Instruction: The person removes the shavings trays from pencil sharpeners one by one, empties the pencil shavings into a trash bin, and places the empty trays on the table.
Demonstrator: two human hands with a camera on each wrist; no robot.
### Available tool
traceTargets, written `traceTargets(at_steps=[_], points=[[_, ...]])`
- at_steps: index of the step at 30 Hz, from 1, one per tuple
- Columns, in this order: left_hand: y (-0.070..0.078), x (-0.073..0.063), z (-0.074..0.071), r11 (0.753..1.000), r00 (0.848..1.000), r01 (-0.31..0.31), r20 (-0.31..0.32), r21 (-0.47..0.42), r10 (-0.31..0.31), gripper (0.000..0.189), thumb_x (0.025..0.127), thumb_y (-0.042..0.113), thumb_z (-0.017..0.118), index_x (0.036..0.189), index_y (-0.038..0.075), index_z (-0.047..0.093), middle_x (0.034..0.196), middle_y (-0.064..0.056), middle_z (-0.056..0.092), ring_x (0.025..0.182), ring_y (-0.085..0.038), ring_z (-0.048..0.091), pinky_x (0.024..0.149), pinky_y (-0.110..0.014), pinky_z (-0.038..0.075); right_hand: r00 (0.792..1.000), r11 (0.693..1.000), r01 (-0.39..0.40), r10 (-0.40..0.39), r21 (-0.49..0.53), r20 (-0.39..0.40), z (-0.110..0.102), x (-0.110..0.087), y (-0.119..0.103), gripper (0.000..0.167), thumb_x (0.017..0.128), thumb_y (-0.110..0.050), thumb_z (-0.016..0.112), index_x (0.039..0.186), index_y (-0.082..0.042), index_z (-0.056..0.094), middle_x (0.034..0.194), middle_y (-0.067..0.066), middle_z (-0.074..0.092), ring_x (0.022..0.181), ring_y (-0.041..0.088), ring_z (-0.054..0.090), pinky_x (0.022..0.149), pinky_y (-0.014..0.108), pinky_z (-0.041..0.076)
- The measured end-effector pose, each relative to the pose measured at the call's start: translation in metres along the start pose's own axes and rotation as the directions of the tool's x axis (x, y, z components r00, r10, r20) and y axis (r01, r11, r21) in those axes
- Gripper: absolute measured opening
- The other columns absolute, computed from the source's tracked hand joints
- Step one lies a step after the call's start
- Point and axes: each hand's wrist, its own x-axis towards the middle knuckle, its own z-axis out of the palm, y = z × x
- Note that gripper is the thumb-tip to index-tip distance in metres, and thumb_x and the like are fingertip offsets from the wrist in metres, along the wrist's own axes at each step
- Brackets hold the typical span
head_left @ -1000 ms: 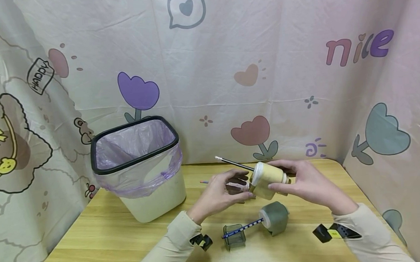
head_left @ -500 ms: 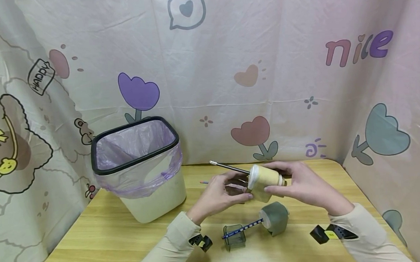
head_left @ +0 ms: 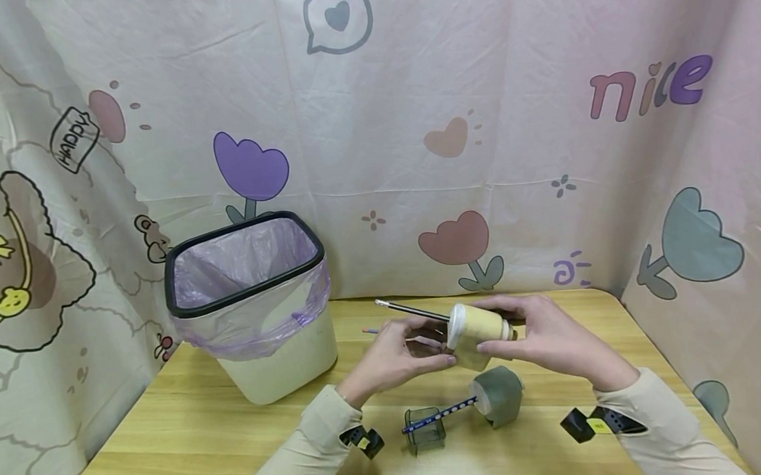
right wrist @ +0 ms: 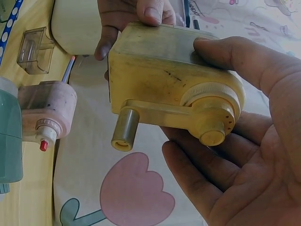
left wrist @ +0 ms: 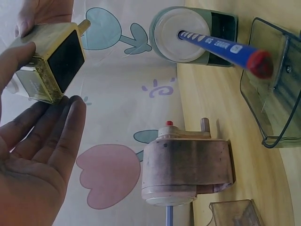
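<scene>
Both hands hold a yellow hand-crank pencil sharpener (head_left: 477, 324) tilted above the table, a black pencil (head_left: 418, 311) sticking out of its round white front. My right hand (head_left: 543, 336) grips its body from the crank side, thumb on one face. My left hand (head_left: 401, 352) has its thumb on the body and its fingers along the lower edge. A dark rectangular opening (left wrist: 67, 61) shows in the sharpener's base in the left wrist view. The crank handle (right wrist: 125, 129) hangs free in the right wrist view.
A green sharpener (head_left: 500, 396) holding a blue dotted pencil (head_left: 453, 409) lies near a clear drawer (head_left: 425, 432). Behind my left hand are a pink sharpener (left wrist: 188, 162) and its small drawer (right wrist: 35, 51). A lined bin (head_left: 276, 353) stands at left; printed curtains surround the table.
The yellow sharpener and its pencil have shifted slightly left and down, the pencil tilting flatter. My right hand has moved a little left with it; things on the table stay put.
</scene>
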Motion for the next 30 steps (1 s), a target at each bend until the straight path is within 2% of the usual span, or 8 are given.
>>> traceTargets(at_steps=[4, 11, 15, 23, 30], points=[[0.0001, -0.0006, -0.0002, 1.0, 1.0, 0.007, 0.008, -0.004, -0.007, 0.046, 0.089, 0.017, 0.089, 0.132, 0.007, 0.073, 0.123, -0.011, 0.079, 0.106, -0.019, 0.077, 0.091, -0.026, 0.066, 1.0, 1.0, 0.009, -0.009, -0.016, 0.0, 0.0005, 0.0001, 0.0003, 0.061, 0.088, -0.04, 0.088, 0.142, -0.016, 0.07, 0.112, 0.0, 0.078, 0.086, 0.012, 0.066, 0.071, 0.024, 0.056], [-0.0019, -0.0009, -0.0001, 0.999, 1.0, 0.01, 0.016, -0.036, -0.01, 0.045, 0.088, 0.014, 0.089, 0.13, 0.005, 0.073, 0.122, -0.011, 0.078, 0.107, -0.022, 0.078, 0.097, -0.04, 0.066, 0.999, 0.999, 0.039, -0.039, -0.018, 0.009, 0.0014, 0.0009, 0.0003, 0.06, 0.088, -0.038, 0.088, 0.14, -0.012, 0.07, 0.111, 0.001, 0.078, 0.087, 0.009, 0.068, 0.074, 0.025, 0.058], [-0.0032, -0.001, -0.0002, 0.998, 1.0, 0.0, 0.021, -0.057, 0.002, 0.045, 0.089, 0.012, 0.089, 0.13, 0.004, 0.073, 0.124, -0.013, 0.078, 0.108, -0.022, 0.078, 0.098, -0.043, 0.066, 0.999, 0.999, 0.036, -0.035, -0.024, 0.016, 0.0014, 0.0013, -0.0001, 0.061, 0.088, -0.038, 0.088, 0.14, -0.011, 0.07, 0.109, 0.0, 0.077, 0.086, 0.009, 0.068, 0.072, 0.023, 0.057], [-0.0026, -0.0039, -0.0018, 0.998, 1.0, 0.005, 0.023, -0.055, -0.003, 0.047, 0.089, 0.011, 0.088, 0.132, 0.003, 0.072, 0.123, -0.014, 0.079, 0.104, -0.011, 0.078, 0.097, -0.036, 0.066, 0.998, 0.998, 0.047, -0.046, -0.042, 0.031, 0.0016, 0.0027, -0.0004, 0.06, 0.087, -0.038, 0.089, 0.138, -0.011, 0.072, 0.1, -0.004, 0.075, 0.081, 0.007, 0.065, 0.068, 0.022, 0.055], [-0.0024, -0.0048, -0.0037, 0.999, 1.0, -0.024, 0.009, -0.033, 0.025, 0.047, 0.087, 0.011, 0.09, 0.13, 0.003, 0.074, 0.121, -0.014, 0.079, 0.102, -0.009, 0.078, 0.094, -0.031, 0.067, 0.998, 0.997, 0.048, -0.047, -0.055, 0.033, 0.0011, 0.0028, -0.0013, 0.061, 0.087, -0.039, 0.088, 0.139, -0.011, 0.072, 0.099, -0.005, 0.076, 0.082, 0.006, 0.064, 0.068, 0.022, 0.055]])
